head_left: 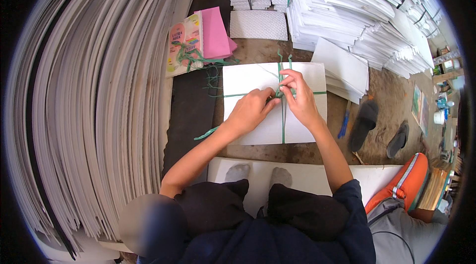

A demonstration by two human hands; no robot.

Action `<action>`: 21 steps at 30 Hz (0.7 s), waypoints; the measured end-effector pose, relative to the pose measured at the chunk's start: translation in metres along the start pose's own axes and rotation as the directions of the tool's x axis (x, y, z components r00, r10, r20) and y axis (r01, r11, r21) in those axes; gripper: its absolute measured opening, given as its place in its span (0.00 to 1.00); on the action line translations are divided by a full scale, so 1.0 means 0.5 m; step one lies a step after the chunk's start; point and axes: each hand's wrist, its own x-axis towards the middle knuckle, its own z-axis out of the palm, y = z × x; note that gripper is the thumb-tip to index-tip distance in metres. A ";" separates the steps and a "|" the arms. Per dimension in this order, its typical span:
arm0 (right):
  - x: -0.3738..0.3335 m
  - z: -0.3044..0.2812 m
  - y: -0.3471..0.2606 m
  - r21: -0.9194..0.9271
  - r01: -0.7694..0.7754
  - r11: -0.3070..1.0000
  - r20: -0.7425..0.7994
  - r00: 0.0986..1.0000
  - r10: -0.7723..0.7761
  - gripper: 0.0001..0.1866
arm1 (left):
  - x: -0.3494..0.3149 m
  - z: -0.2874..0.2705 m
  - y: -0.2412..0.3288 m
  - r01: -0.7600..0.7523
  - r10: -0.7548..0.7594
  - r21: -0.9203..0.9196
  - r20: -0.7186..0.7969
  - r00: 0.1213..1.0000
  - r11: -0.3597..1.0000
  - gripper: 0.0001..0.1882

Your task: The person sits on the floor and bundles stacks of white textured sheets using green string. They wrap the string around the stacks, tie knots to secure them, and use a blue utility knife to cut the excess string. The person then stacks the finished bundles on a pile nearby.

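In front of me lies a bundle of white corrugated sheets (258,127). Green string (315,93) runs round it both ways and crosses near its middle. At that crossing my left hand (252,109) is closed, its fingers pinching the string low against the top sheet. Just to the right, my right hand (301,96) pinches the string between thumb and fingers. The fingertips of both hands nearly meet, and they partly hide the knot area. Loose string ends stick up past the bundle's far edge.
Tall stacks of grey board (119,90) fill the left side. White sheet piles (342,6) stand at the back right, beside a bubble-wrap piece (259,25). Pink sheets (213,33) and tangled green string (188,56) lie back left. Slippers (363,124) and another person's orange-clad leg (401,182) are at right.
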 end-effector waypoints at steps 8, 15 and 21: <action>0.011 -0.030 -0.017 0.122 0.006 0.993 0.169 0.985 -0.027 0.28 | 0.019 0.001 -0.053 0.142 -0.064 -0.588 0.150 0.987 0.796 0.13; 0.003 -0.052 -0.011 0.700 -0.136 0.701 0.150 0.988 0.042 0.25 | 0.011 -0.001 -0.020 0.035 -0.061 -0.376 -0.058 0.996 0.926 0.13; -0.004 -0.081 -0.017 0.708 -0.115 0.697 -0.009 0.985 0.172 0.24 | 0.010 -0.026 -0.006 0.076 -0.086 -0.055 -0.206 0.975 0.996 0.17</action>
